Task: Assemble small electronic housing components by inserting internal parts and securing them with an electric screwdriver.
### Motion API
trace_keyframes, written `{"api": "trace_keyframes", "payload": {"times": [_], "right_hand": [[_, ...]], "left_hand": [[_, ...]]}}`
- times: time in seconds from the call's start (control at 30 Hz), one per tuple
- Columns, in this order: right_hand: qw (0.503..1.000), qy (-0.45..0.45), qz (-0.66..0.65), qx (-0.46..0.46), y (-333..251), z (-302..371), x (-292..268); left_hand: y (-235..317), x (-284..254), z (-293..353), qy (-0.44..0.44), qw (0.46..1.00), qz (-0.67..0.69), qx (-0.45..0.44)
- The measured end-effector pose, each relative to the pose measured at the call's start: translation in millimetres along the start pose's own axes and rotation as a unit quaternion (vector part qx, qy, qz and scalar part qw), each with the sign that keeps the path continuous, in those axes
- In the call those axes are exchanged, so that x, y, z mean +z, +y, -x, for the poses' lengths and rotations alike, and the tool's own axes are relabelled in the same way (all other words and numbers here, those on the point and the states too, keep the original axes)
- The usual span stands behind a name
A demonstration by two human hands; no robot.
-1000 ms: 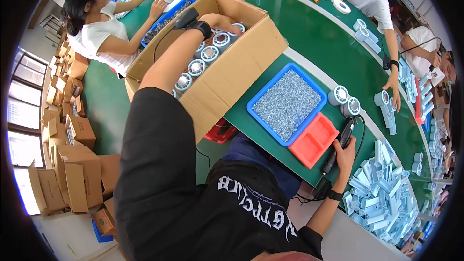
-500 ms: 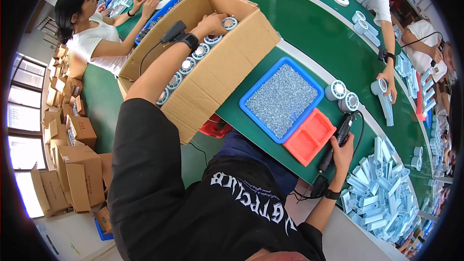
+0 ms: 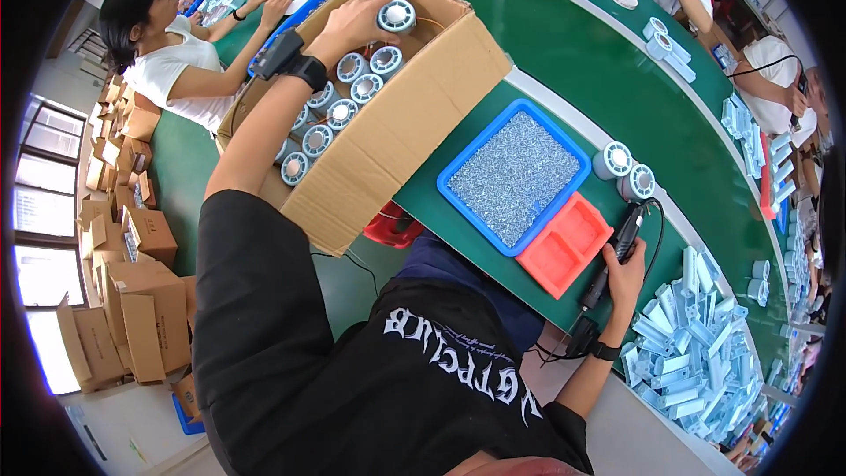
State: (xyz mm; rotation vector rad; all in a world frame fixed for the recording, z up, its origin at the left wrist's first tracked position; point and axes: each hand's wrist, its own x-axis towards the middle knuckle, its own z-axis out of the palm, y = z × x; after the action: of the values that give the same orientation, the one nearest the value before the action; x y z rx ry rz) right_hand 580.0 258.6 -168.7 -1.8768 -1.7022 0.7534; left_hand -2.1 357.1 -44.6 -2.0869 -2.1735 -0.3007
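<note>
My left hand [image 3: 352,25] reaches into an open cardboard box [image 3: 414,115] and grips a round grey spool-shaped part [image 3: 397,14] lifted above the rows of like parts [image 3: 339,97] inside. My right hand [image 3: 624,275] rests at the near edge of the green table [image 3: 617,79] and holds a black electric screwdriver [image 3: 617,251] with a cable trailing down. Both wrists wear black bands.
A blue tray of small silver screws [image 3: 511,176] and an orange tray [image 3: 564,242] lie between my hands. Two grey round parts [image 3: 624,172] stand beyond them. A heap of pale blue parts [image 3: 696,361] lies right. Other people work left and far right. Cardboard boxes [image 3: 115,300] stack on the floor.
My left hand has closed on one round part and raised it out of the rows in the box. My right hand has stayed on the screwdriver.
</note>
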Motion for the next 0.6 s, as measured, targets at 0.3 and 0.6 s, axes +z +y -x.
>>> {"api": "trace_keyframes", "payload": {"times": [0.3, 0.6], "right_hand": [[1.000, -0.007, 0.013, 0.009, -21, 2, -5], [1.000, -0.005, 0.004, 0.002, -10, 1, -3]], "left_hand": [[-37, 24, -10, -0.099, 0.995, 0.012, 0.023], [-12, 48, -47, -0.330, 0.936, 0.119, 0.006]]}}
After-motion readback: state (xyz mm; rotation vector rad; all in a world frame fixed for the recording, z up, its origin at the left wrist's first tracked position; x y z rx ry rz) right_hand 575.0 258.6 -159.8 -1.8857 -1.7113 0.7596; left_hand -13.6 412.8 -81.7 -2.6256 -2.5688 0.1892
